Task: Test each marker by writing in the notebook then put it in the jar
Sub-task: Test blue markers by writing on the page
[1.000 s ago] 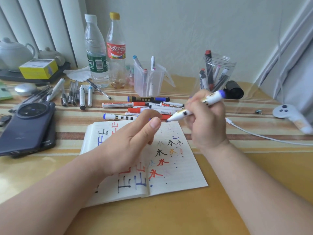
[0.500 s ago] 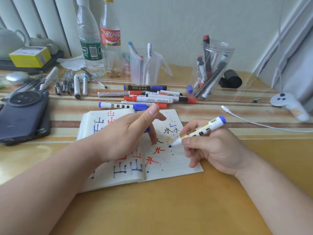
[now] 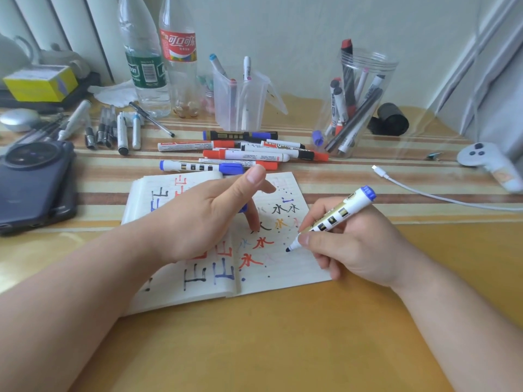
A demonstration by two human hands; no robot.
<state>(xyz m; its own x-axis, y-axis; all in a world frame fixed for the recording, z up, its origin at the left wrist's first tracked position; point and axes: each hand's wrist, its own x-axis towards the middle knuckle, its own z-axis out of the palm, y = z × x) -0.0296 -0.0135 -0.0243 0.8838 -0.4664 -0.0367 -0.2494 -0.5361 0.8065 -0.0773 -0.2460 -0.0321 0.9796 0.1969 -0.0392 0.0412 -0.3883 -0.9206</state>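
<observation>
Head view puts the marker (image 3: pixel 334 216) in front of me: a white barrel with a gold band of black squares, its blue butt end tilted up and away. The dark blue tip is down at the right page of the notebook (image 3: pixel 283 267) (touching or a hair above, I cannot tell). The right hand (image 3: pixel 353 244) is clamped round it in a writing grip, thumb and forefinger low near the tip.

The notebook lies open under both hands, its pages full of black, red, blue and orange characters and dots, partly covered by the left hand (image 3: pixel 198 219). That hand hangs over the spine, thumb raised and one fingertip pressed to the page. A blue bit (image 3: pixel 243 208) peeks from beneath it, and I cannot tell whether the hidden fingers grip it.

Beyond the right hand stands the clear jar (image 3: pixel 389 80), several markers leaning inside. Beyond the left hand lie loose markers (image 3: pixel 249 155) with red and blue caps, just past the notebook's far edge. Left of the left hand a dark phone (image 3: pixel 34 182) is cut off by the frame. A white cable (image 3: pixel 424 190) trails off to the right of the right hand.
</observation>
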